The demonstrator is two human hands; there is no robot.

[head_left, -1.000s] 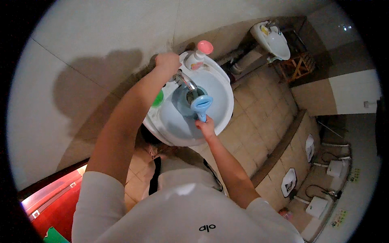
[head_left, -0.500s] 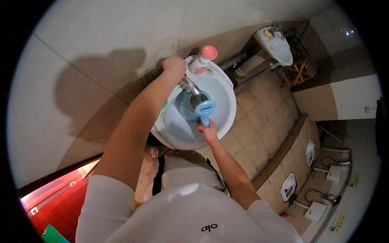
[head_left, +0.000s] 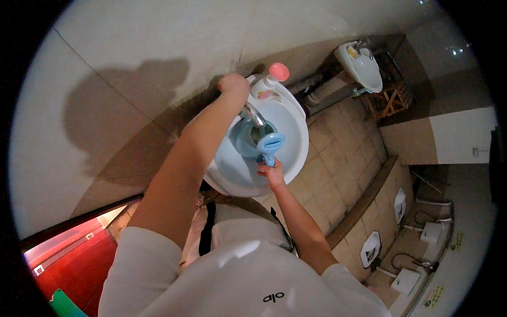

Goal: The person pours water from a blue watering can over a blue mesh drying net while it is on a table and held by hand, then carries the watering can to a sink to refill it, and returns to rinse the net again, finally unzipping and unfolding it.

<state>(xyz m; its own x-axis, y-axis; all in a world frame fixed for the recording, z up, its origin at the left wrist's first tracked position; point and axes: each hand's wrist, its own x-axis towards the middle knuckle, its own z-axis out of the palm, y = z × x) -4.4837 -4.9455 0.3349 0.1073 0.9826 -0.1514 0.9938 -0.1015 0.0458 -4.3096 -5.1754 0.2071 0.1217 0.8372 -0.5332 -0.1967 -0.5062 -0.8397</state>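
Note:
My left hand [head_left: 234, 85] is closed at the base of the chrome tap [head_left: 254, 112], by the wall; what its fingers grip is hidden beneath it. In my right hand [head_left: 273, 173] is the handle of a light-blue plastic water scoop [head_left: 272, 142], its flared, slotted part facing up. The scoop's round part is over the basin, under the tap's spout, and looks dark inside. All this is over a white washbasin [head_left: 302, 153]. A white bottle with a pink round top [head_left: 278, 72] stands on the basin's back rim, just right of my left hand.
A second washbasin [head_left: 364, 68] hangs farther along the wall, with a wooden crate [head_left: 390, 103] beneath it. On the right, squat toilets [head_left: 371, 249] are set in a raised tiled step [head_left: 364, 203]. Red panels [head_left: 74, 272] stand at the lower left.
The view has shifted slightly. Both hands stay at the tap and the scoop, with no clear change in grip.

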